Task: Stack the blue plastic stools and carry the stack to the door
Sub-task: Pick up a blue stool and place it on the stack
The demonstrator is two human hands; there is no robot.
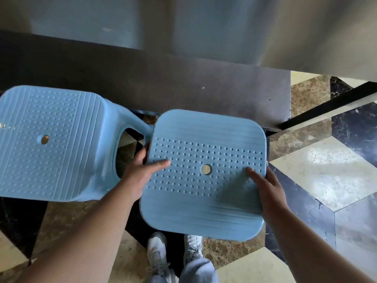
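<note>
A blue plastic stool (pixel 204 144) with a dotted, ribbed seat and a centre hole is right in front of me, seen from above. My left hand (pixel 142 170) grips its left edge, thumb on the seat. My right hand (pixel 267 190) grips its right edge, fingers on top. Whether its legs touch the floor is hidden under the seat. A second blue stool (pixel 51 139) stands to the left, beside it, with one leg and a side opening showing.
A dark bench or low table (pixel 183 88) runs across just behind both stools. Beyond it rises a grey wall. Patterned marble floor tiles (pixel 326 170) spread to the right. My white shoes (pixel 157 254) are below the held stool.
</note>
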